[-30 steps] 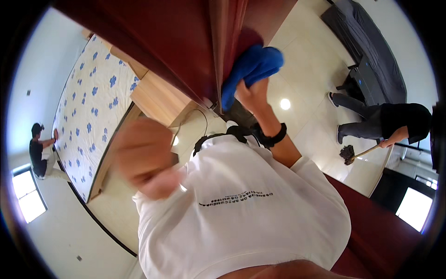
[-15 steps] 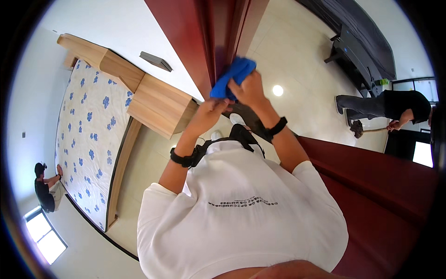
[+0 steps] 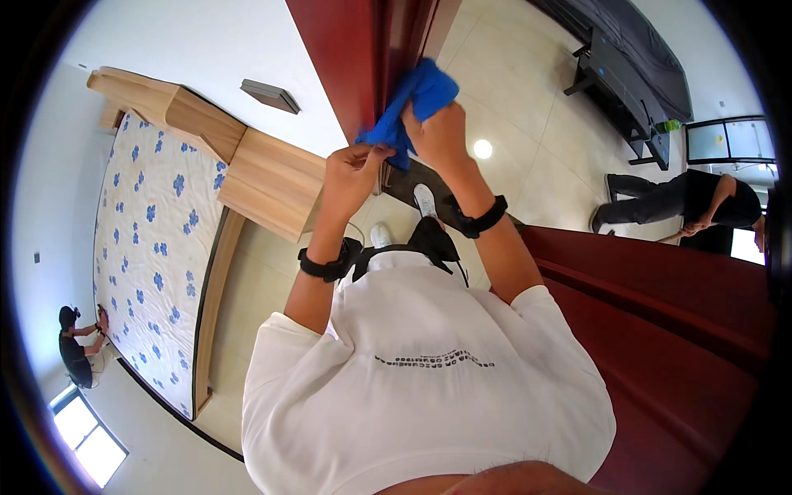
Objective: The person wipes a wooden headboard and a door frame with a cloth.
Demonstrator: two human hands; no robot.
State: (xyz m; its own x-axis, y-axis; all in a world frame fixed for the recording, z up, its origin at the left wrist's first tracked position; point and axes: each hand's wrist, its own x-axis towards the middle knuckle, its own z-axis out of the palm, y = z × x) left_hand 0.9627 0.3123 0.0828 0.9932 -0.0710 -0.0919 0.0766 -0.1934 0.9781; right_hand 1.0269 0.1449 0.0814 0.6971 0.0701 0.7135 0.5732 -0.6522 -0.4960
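A bright blue cloth is stretched between my two hands, against the edge of a dark red door frame. My left hand pinches the cloth's lower left end between thumb and fingers. Higher up and to the right, my right hand is closed round the bunched cloth, its knuckles toward me. Part of the cloth hangs between the hands, and the right fingertips are hidden behind it.
Left stands a bed with a flowered mattress and a wooden bedside cabinet; a person crouches at its far side. A red door stands at my right. Beyond it, another person holds a stick near a dark table.
The cloth has gone from a folded wad to a stretched, partly opened piece. My hands have shifted slightly up and left. The person at the right has stepped and turned.
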